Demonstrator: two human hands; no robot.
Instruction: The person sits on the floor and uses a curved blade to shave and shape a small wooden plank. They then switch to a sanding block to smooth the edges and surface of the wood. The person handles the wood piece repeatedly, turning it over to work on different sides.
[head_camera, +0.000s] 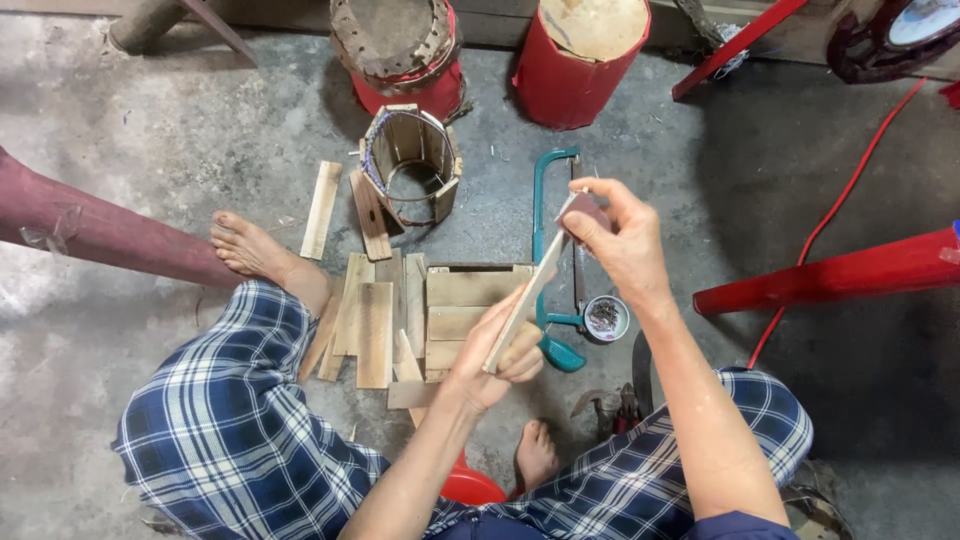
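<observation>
Left hand grips slat bottom, right hand top

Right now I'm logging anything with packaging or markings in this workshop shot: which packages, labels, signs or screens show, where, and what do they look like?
No packages, labels, signs or screens show.
Closest things, all unmarked:
Two red drum bodies at the top, cylindrical.
A small round dish on the floor by the teal hacksaw.
The wooden slat held between left hand and right hand: plain pale wood.
</observation>
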